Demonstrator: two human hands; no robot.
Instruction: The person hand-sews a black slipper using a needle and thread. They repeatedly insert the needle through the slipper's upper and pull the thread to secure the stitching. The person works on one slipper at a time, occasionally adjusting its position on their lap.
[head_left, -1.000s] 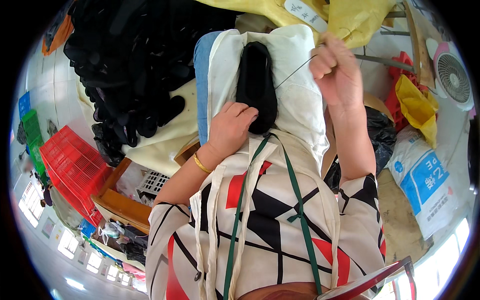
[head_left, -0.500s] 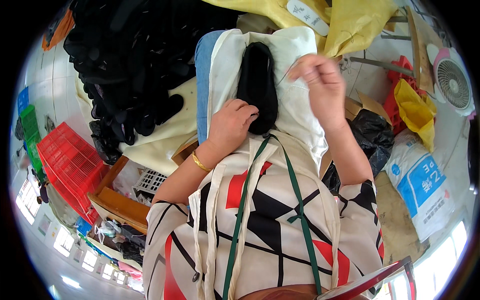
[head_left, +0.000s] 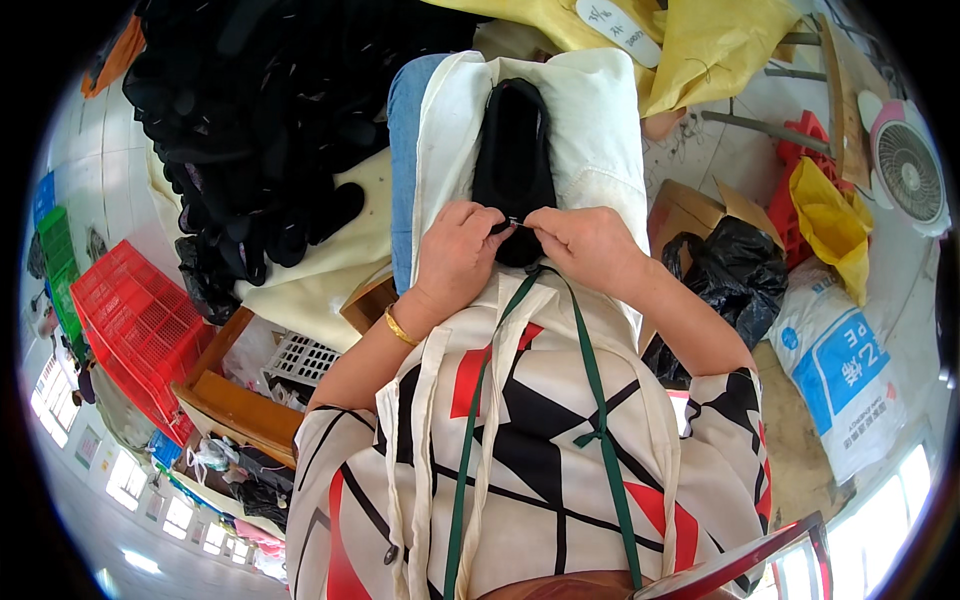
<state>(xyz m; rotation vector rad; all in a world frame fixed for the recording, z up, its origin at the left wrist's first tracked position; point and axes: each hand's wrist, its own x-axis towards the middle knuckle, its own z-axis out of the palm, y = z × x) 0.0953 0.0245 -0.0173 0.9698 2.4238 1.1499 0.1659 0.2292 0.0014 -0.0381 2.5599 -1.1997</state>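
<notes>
A black fabric shoe (head_left: 512, 150) lies lengthwise on the white cloth (head_left: 600, 130) over my lap, its opening facing up. My left hand (head_left: 462, 245) is closed on the shoe's near end, thumb and fingers pinching the edge. Right beside it, my right hand (head_left: 585, 245) is pinched shut at the same edge. A thin, glinting piece like a needle (head_left: 514, 222) shows between the two sets of fingertips; most of it is hidden. Both hands almost meet over the shoe.
A large heap of black shoes (head_left: 260, 130) lies on cream cloth (head_left: 330, 275) at the left. Beyond it stand red crates (head_left: 135, 325) and a wooden drawer (head_left: 235, 405). To the right are a black plastic bag (head_left: 735, 270), a white-and-blue sack (head_left: 850, 370) and a fan (head_left: 908, 165).
My right hand has come down and left from above the cloth, where a thin dark thread trailed from it, to the shoe's near end. My left hand has stayed at the shoe.
</notes>
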